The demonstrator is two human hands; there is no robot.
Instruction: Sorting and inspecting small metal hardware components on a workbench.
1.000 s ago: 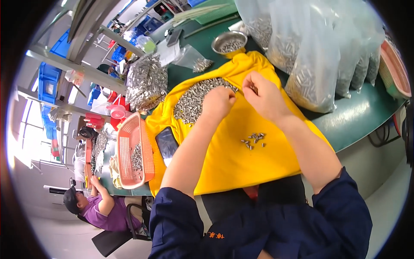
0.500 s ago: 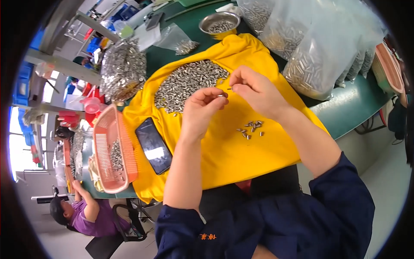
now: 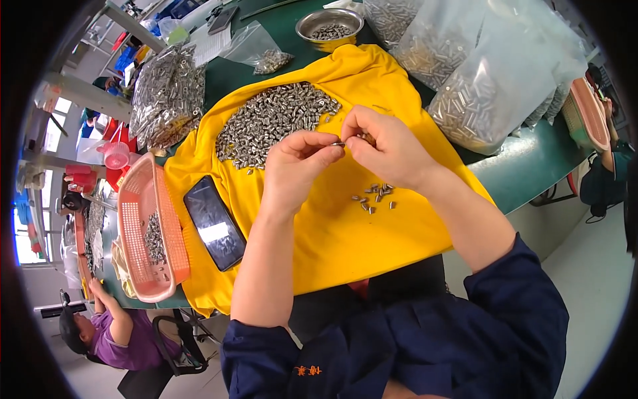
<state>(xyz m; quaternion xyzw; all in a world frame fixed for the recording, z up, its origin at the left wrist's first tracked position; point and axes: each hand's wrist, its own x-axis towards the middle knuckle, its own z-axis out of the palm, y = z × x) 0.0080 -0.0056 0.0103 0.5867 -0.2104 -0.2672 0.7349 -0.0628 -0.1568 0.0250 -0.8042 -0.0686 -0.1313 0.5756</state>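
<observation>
Over a yellow cloth (image 3: pixel 319 246), my two hands meet fingertip to fingertip. My left hand (image 3: pixel 297 166) pinches a small metal cylinder (image 3: pixel 337 143) between thumb and forefinger. My right hand (image 3: pixel 385 149) is closed at the other end of that piece; whatever its fingertips grip is too small and covered to name. Behind my left hand spreads a large pile of short metal cylinders (image 3: pixel 266 120). Nearer to me, below my right hand, lies a small loose group of similar cylinders (image 3: pixel 380 191).
A black phone (image 3: pixel 214 223) and a pink basket (image 3: pixel 176 256) with metal parts lie left. A steel bowl (image 3: pixel 304 28) stands at the back. Bags of metal parts (image 3: pixel 472 110) fill the right; another bulging bag (image 3: pixel 169 93) stands back left. A person in purple (image 3: pixel 129 339) sits at far left.
My hands have come together, and the right fingertips now touch the piece at the left ones. The whole view has shifted slightly, so the table things appear further left.
</observation>
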